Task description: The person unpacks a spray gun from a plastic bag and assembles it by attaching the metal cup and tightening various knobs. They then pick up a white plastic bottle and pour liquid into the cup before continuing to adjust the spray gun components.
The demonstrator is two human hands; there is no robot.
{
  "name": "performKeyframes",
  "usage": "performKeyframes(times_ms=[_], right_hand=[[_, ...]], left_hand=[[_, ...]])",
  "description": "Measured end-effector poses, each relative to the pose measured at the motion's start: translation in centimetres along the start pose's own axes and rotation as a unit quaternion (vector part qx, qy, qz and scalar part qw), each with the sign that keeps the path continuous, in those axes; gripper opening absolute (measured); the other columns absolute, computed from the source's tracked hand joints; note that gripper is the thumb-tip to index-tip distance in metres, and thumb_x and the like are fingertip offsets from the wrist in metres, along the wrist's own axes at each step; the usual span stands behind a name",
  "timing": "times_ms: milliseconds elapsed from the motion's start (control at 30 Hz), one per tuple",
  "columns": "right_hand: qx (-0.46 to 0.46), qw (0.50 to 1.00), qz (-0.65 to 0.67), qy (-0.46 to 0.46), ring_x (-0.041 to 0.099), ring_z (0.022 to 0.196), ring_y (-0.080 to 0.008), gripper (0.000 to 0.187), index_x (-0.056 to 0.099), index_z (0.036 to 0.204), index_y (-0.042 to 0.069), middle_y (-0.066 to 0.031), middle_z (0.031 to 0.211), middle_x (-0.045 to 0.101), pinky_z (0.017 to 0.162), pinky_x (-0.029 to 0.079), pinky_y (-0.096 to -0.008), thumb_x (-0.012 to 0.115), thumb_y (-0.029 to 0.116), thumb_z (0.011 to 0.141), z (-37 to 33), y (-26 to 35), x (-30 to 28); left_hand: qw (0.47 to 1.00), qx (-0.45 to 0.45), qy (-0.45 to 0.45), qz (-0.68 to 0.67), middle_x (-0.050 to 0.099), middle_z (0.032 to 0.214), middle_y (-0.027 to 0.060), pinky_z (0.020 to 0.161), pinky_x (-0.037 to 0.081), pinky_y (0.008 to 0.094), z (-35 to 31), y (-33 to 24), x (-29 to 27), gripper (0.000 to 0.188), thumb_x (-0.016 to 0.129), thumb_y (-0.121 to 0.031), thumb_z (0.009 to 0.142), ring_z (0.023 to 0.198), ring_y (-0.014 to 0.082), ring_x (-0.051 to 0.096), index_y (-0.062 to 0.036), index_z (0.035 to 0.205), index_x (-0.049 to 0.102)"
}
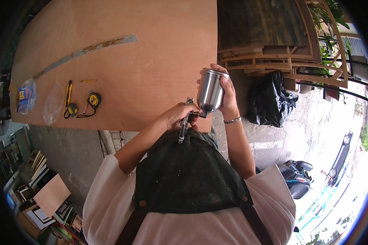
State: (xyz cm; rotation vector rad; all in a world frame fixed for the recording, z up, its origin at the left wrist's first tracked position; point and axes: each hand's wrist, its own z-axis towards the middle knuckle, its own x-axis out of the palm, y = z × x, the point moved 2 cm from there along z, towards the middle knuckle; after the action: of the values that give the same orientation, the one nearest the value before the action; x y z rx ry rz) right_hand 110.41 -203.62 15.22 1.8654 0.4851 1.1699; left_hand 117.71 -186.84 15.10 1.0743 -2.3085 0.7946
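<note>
The spray gun (pixel 188 118) is held in front of the chest, just above the top edge of a dark apron (pixel 190 175), with its metal cup (pixel 210 90) standing upright above the gun body. The gun's handle is gripped by the left hand (pixel 176 116), whose fingers are closed tightly round it; the handle's lower end points down toward the apron. The cup is clasped by the right hand (pixel 229 96), with the fingers wrapped round its far side and reaching up to the rim. A metal bracelet (pixel 232 120) is worn on the right wrist. Both forearms come up from white sleeves at the lower edge of the view.

Beyond the hands a large plywood sheet (pixel 151 49) is laid flat as a tabletop. Near its left part a yellow tape measure (pixel 93 100) is seen, with a second, smaller one (pixel 72 109) and a yellow knife (pixel 68 93) just beside it, and a pencil (pixel 88 81) a little farther off. Clear plastic bags (pixel 52 104) lie at the sheet's left end. A long, worn metal strip (pixel 86 51) is laid across the far left of the sheet.

To the right, a black bag (pixel 272 100) is set on the floor, with stacked wooden frames (pixel 282 57) and a dark panel (pixel 257 24) behind it.
</note>
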Motion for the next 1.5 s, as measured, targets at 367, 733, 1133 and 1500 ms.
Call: performKeyframes(times_ms=[367, 733, 1133, 1500], right_hand=[[-0.075, 0.995, -0.042, 0.044, 0.067, 0.102, -0.035, 0.082, 0.041, 0.136, 0.002, -0.0238, 0.122, 0.059, 0.087, 0.058, -0.0456, 0.081, 0.044, 0.077, -1.0, 1.2, -0.2], [-0.095, 0.977, -0.121, 0.145, 0.063, 0.111, -0.0347, 0.093, 0.039, 0.137, 0.001, -0.0256, 0.129, 0.053, 0.095, 0.052, -0.046, 0.09, 0.034, 0.066, -1.3, 3.6, 1.1], [-0.047, 0.959, -0.167, 0.226, 0.056, 0.122, -0.0292, 0.101, 0.037, 0.141, -0.003, -0.0227, 0.133, 0.054, 0.105, 0.043, -0.0397, 0.093, 0.021, 0.06, -2.2, 5.2, 3.0], [-0.055, 0.973, -0.165, 0.152, 0.06, 0.118, -0.0359, 0.104, 0.036, 0.14, -0.005, -0.0264, 0.13, 0.053, 0.101, 0.047, -0.0452, 0.092, 0.037, 0.064, -2.3, 5.1, 1.8]], left_hand=[[0.998, 0.002, -0.017, 0.068, 0.061, 0.071, 0.0076, 0.065, 0.052, 0.0317, 0.5, 0.3, -0.1, 0.03, 0.064, -0.031, 0.088, 0.063, 0.0241, 0.067, -0.0012, 0.087, 0.062], [0.994, 0.021, 0.012, 0.107, 0.063, 0.072, 0.0077, 0.064, 0.054, 0.0334, 2.0, 0.1, -1.1, 0.041, 0.058, -0.042, 0.092, 0.062, 0.0245, 0.069, -0.0019, 0.089, 0.063], [0.995, 0.048, 0.047, 0.077, 0.066, 0.086, 0.0061, 0.066, 0.057, 0.0292, 2.2, 0.3, -1.3, 0.037, 0.055, -0.034, 0.096, 0.068, 0.0134, 0.064, -0.0013, 0.109, 0.063], [0.995, 0.06, 0.026, 0.073, 0.066, 0.085, 0.0047, 0.068, 0.048, 0.0238, 3.0, 0.9, -1.3, 0.03, 0.064, -0.031, 0.09, 0.071, 0.0131, 0.064, -0.0045, 0.104, 0.063]])
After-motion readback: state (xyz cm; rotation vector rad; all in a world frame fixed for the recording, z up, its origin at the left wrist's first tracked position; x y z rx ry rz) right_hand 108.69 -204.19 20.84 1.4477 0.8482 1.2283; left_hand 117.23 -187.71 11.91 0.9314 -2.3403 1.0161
